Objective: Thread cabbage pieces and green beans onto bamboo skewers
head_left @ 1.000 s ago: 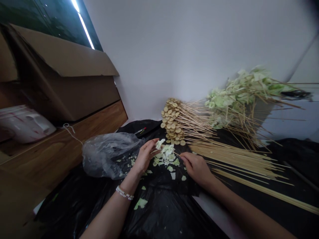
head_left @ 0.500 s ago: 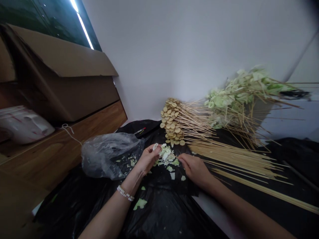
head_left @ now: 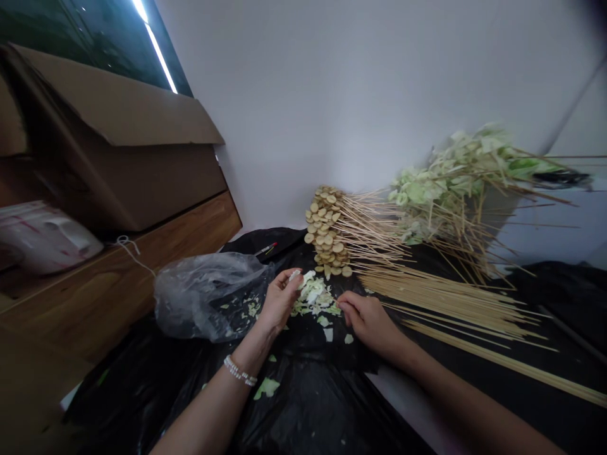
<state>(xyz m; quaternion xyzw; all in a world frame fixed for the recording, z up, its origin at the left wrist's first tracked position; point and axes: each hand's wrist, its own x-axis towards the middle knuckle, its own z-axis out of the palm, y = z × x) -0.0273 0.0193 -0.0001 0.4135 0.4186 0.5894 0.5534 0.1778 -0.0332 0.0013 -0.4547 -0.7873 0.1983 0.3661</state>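
Note:
My left hand pinches a small white piece of cabbage between thumb and fingers, a little above a heap of chopped cabbage on black plastic sheeting. To the right of the heap is my right hand, its fingers closed on a thin bamboo skewer. Only a bit of the skewer shows at the fingertips, beside the cabbage; the palm hides most of it. Loose cabbage scraps lie between the two hands.
Behind the heap are stacked skewers of round slices. Bare bamboo skewers spread to the right, below cabbage skewers by the wall. At left lie a clear plastic bag, a cardboard box and a white jug.
My left hand has moved slightly left and up, away from my right hand. Less of the skewer shows at my right fingertips now. Everything else looks the same.

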